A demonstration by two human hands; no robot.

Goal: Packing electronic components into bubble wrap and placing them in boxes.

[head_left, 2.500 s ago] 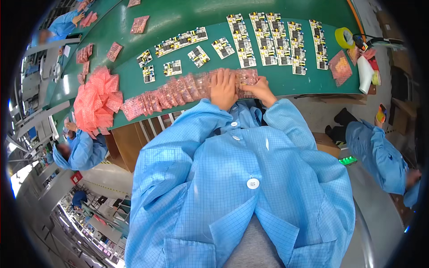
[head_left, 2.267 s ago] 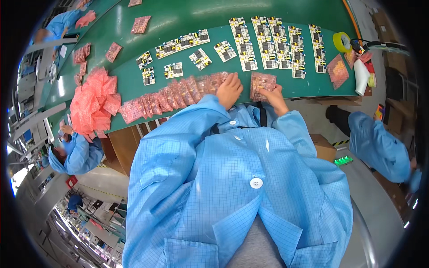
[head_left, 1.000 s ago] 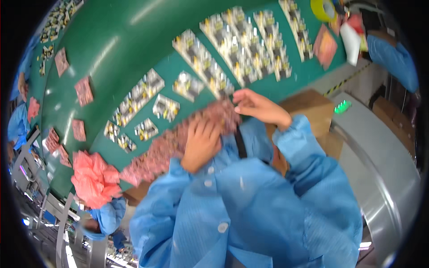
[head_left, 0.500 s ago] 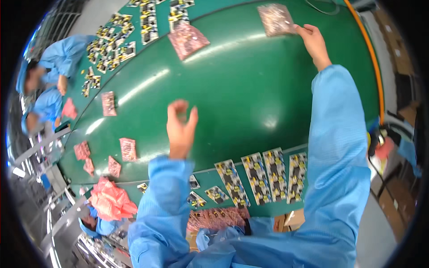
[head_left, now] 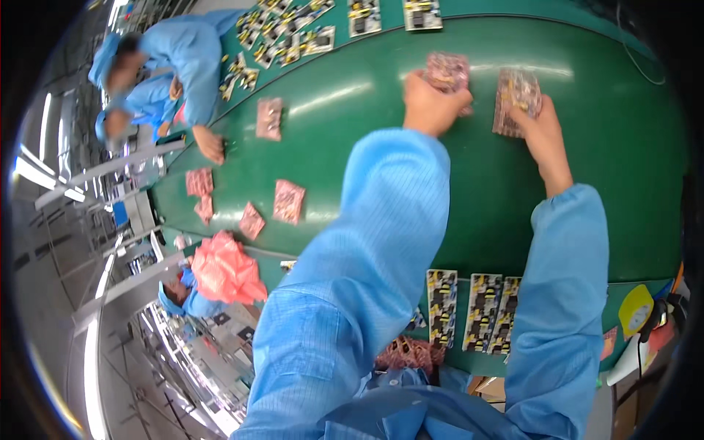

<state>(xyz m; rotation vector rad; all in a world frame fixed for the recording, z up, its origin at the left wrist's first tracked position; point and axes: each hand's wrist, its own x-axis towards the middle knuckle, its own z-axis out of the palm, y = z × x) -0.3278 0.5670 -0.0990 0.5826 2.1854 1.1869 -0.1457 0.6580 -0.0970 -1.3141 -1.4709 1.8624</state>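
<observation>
Currently | left hand [head_left: 427, 105], right hand [head_left: 543, 130]: each gripping pink bubble-wrap packets [head_left: 449, 70], count unclear | nearside board strips [head_left: 442, 308]: three

Packets [head_left: 518, 89] pink; sleeves [head_left: 367, 227] light blue, finely checked; table [head_left: 480, 205] green.

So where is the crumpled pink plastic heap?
In the head view, the crumpled pink plastic heap sits by the near edge of the green tabletop, left of the person's blue left sleeve, just below a small pink packet.
</observation>
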